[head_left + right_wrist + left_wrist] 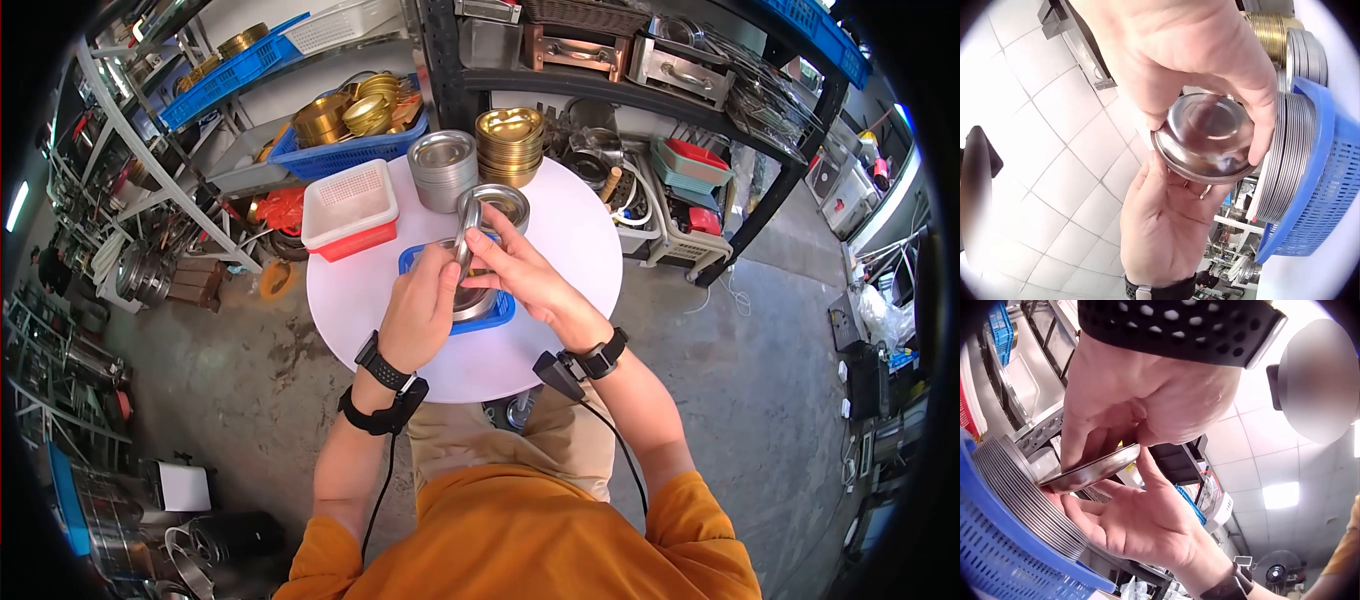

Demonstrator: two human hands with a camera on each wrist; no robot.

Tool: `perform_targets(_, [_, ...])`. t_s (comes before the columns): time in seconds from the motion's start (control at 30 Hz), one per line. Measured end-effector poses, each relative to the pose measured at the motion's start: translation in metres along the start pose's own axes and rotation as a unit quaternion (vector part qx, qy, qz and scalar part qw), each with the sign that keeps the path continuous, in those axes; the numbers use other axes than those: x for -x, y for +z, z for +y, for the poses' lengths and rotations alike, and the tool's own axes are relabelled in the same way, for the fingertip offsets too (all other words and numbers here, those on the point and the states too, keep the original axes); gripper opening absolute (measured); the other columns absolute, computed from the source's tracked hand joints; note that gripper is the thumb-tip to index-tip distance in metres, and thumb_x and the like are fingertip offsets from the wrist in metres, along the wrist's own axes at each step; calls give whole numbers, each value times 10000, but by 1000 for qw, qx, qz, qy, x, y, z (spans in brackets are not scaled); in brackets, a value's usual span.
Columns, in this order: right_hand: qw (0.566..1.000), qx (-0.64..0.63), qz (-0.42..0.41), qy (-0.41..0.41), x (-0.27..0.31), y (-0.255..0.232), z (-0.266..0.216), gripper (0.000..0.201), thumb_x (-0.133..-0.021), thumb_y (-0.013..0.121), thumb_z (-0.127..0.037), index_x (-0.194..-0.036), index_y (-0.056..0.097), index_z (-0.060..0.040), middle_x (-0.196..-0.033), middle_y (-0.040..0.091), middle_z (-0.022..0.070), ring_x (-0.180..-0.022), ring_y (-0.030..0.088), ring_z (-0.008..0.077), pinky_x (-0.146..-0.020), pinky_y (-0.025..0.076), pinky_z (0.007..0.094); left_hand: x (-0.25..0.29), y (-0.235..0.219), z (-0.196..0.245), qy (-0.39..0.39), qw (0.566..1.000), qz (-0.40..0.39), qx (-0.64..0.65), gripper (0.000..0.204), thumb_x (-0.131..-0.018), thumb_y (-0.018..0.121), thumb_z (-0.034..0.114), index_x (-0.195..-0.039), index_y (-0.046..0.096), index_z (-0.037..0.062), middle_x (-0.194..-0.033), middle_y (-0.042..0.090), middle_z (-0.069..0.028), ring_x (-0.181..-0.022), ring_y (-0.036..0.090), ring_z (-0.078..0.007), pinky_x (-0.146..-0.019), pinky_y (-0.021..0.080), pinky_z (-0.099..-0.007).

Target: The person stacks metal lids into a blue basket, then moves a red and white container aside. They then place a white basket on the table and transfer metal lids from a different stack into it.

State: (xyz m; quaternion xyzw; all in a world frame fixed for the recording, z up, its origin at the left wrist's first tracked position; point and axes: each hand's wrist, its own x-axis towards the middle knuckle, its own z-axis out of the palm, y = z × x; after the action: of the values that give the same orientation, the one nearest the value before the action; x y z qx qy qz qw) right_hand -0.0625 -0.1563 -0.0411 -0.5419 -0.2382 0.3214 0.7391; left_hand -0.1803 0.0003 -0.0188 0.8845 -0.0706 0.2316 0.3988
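Over a blue basket (492,320), a round, shallow stainless steel dish (1200,147) is held on edge between both hands. My left hand (418,312) pinches its near side with thumb and fingers. On the opposite side, my right hand (535,280) grips the rim, its thumb and fingers spread across the dish in the right wrist view. Inside the basket stands a tight stack of similar steel dishes (1029,500), close beside the hands. Just beyond the held dish sits another stack of steel dishes (508,203), partly covered by the right hand.
On the round white table (575,250) stand a tall silver dish stack (443,175), a gold dish stack (508,155) and a white basket (350,200) over a red one. Black shelving (640,95) loaded with metalware rises behind. A blue crate (345,155) of gold dishes is at back left.
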Motion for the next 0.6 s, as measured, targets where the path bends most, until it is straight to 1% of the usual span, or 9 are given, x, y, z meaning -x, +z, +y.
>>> perform_targets(0.07, [999,29,21,-24,0,1,-1,1073,-1017,751,-515,-1734,104,-48,-1321,637,179,-1239,640,226,-1001,606,399,0,0,2,-15,1000,5,7,225,-1162,460,228,-1128,541,21,-932,673,-266,-878,666,-515,-715,499,-515])
perform_targets(0.17, [998,24,22,-48,3,6,-8,1053,-1021,762,-472,-1730,117,-37,-1315,673,184,-1209,662,212,-976,609,389,-3,-2,5,-26,1000,5,16,235,-1169,446,240,-1100,522,29,-899,652,-269,-850,658,-510,-689,475,-513])
perform_targets(0.3, [997,37,34,-63,3,6,-6,1041,-1022,775,-419,-1729,117,-30,-1329,684,190,-1165,677,199,-936,607,361,-2,1,-2,-16,1000,10,24,234,-1169,450,240,-1081,506,30,-866,640,-263,-824,650,-509,-673,462,-510])
perform_targets(0.37, [995,57,31,-73,3,5,-6,1030,-1018,789,-369,-1727,126,-24,-1305,698,184,-1153,680,187,-903,597,333,-2,4,-5,-3,1000,22,21,238,-1170,447,241,-1076,500,30,-852,632,-259,-802,642,-510,-666,457,-502])
perform_targets(0.4, [995,57,31,-73,3,5,-6,1030,-1018,789,-369,-1727,126,-24,-1305,698,184,-1153,680,187,-903,597,333,-2,4,-5,-3,1000,22,21,238,-1170,447,241,-1076,500,30,-852,632,-259,-802,642,-510,-666,457,-502])
perform_targets(0.47, [993,83,28,-85,3,4,-7,1004,-1015,793,-345,-1719,159,-13,-1282,710,176,-1129,685,173,-872,585,304,-2,4,-6,-27,999,14,34,240,-1168,452,239,-1060,489,28,-848,626,-256,-791,635,-508,-664,452,-499])
perform_targets(0.5, [993,83,28,-84,4,3,-7,1004,-1015,793,-345,-1719,159,-13,-1282,710,176,-1129,685,173,-872,585,304,-2,4,-6,-27,999,13,34,240,-1168,452,239,-1060,489,28,-848,626,-256,-791,635,-508,-664,452,-499])
perform_targets(0.57, [993,82,31,-83,3,2,-9,995,-989,826,-310,-1707,206,-9,-1288,704,177,-1173,678,184,-894,587,294,-4,3,-9,-31,999,1,34,220,-1165,463,230,-1117,523,24,-868,650,-242,-807,669,-469,-680,474,-477])
perform_targets(0.6, [993,82,31,-84,-1,-3,-5,995,-989,826,-310,-1707,206,-9,-1288,704,177,-1173,678,184,-894,587,294,-5,4,-12,-31,999,1,33,220,-1165,463,230,-1117,523,24,-868,650,-242,-807,669,-469,-680,474,-477])
